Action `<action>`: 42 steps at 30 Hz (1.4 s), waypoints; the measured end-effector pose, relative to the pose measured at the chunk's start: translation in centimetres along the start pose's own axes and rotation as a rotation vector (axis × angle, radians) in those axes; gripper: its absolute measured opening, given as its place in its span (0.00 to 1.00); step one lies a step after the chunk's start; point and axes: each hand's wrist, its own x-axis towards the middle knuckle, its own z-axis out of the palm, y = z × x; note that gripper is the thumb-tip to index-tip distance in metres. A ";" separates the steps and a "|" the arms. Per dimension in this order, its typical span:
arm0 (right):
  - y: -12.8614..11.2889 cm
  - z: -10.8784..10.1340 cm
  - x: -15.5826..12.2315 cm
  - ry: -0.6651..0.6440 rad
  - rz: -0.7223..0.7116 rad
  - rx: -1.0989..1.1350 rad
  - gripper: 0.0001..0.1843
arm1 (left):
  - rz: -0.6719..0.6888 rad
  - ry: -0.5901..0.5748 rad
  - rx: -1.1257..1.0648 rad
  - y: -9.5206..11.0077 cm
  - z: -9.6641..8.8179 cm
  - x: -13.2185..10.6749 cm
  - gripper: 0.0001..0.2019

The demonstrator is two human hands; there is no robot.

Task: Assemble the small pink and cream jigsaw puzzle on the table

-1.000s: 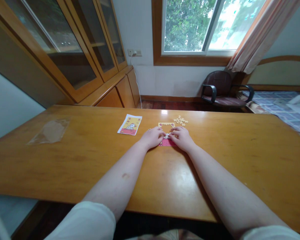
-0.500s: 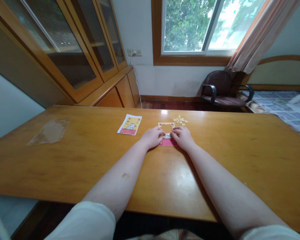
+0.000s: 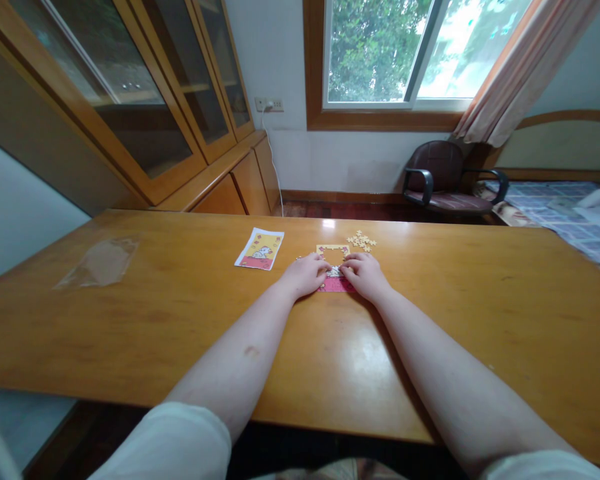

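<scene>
A partly assembled jigsaw puzzle point(image 3: 337, 285) lies flat on the table, with a pink lower part, a white band and a yellow frame around an open gap. My left hand point(image 3: 306, 275) rests over its left side, fingers bent and pressed together at the white band. From the right, my right hand point(image 3: 366, 275) reaches over the same band, its fingertips closed on what looks like a puzzle piece, mostly hidden under them. The two hands' fingertips are close together. Loose yellow puzzle pieces point(image 3: 361, 241) lie in a heap just beyond my right hand.
A printed reference picture point(image 3: 261, 250) lies left of the puzzle on the wooden table point(image 3: 195, 320). Farther left is a clear plastic bag point(image 3: 100, 262). Behind the table stand a glass-door cabinet point(image 3: 200, 147) and an armchair point(image 3: 437, 177).
The fingers of my right hand have shifted slightly to the left over the white band. My left hand stays nearly in place.
</scene>
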 end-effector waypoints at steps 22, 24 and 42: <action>-0.1 -0.3 0.0 -0.009 0.015 0.016 0.12 | -0.603 0.143 0.145 -1.9 -0.8 0.3 0.16; -0.1 -0.3 0.0 -0.003 0.018 0.017 0.12 | -0.592 0.112 0.153 -1.9 -0.7 0.3 0.17; 0.1 -0.1 0.1 -0.012 0.020 0.015 0.12 | -0.546 0.014 0.151 -1.6 -0.8 0.4 0.15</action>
